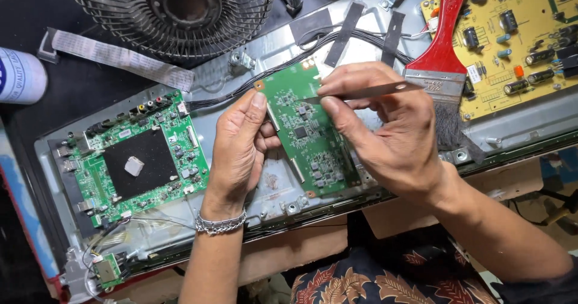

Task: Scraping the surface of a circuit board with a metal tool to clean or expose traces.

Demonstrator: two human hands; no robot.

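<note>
On the metal chassis (pixel 385 177), left hand (pixel 238 150) clasps green board (pixel 307 129); right hand (pixel 385 135) pinches tweezers (pixel 361 91) (tips touching it).

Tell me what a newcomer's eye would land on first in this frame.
At centre, the left hand steadies a small green circuit board while the right hand pinches metal tweezers with the tip on it. A larger green board lies to the left on the grey metal chassis. A red-handled brush rests at upper right over a yellow board.
</note>
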